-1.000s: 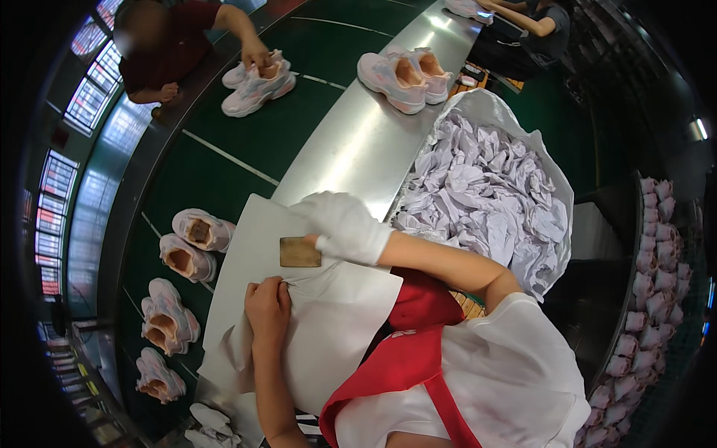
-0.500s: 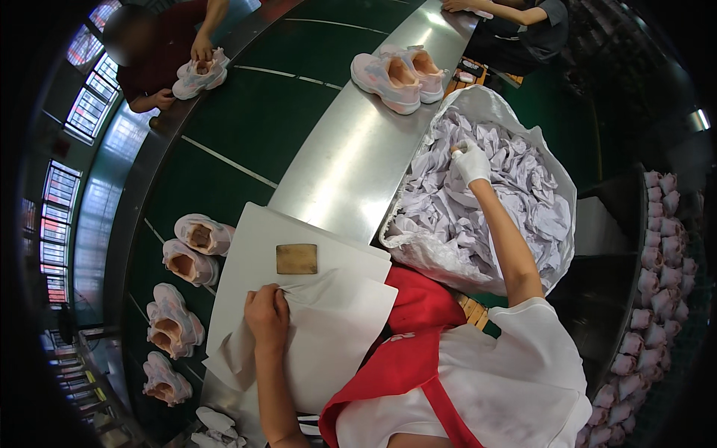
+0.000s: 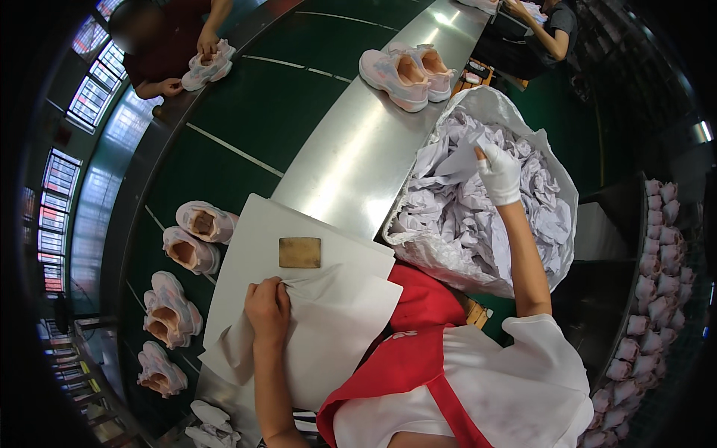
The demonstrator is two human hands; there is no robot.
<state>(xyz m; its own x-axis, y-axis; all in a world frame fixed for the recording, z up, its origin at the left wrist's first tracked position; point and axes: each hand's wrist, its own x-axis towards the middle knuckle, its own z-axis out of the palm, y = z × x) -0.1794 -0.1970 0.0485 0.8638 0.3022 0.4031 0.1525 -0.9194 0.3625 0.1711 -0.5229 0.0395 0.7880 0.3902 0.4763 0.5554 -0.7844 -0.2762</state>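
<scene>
My bare left hand [image 3: 267,310] is closed on the creased top sheet of a stack of white paper [image 3: 336,306], pinching a fold of it. Just beyond those fingers, a small brownish rectangular block [image 3: 299,252] lies flat on the stack. Over a big white plastic sack [image 3: 562,160] at the right, my right hand [image 3: 499,175], in a white glove that leaves fingertips bare, is closed on a piece of paper [image 3: 454,163]. Crumpled pale paper wads [image 3: 478,224] fill the sack below it. Part of the held piece is hidden by the glove.
A pair of pale pink sneakers [image 3: 407,77] stands on the metal bench [image 3: 343,149]. More sneakers [image 3: 173,313] sit on the green belt [image 3: 231,134] at left. Across it a co-worker handles a shoe [image 3: 208,67]; another person [image 3: 549,37] works beyond. Racked shoes [image 3: 661,276] line the far right.
My right hand has drawn back slightly right and nearer, with a flatter piece of paper now raised from the wads. My left hand stays on the sheet.
</scene>
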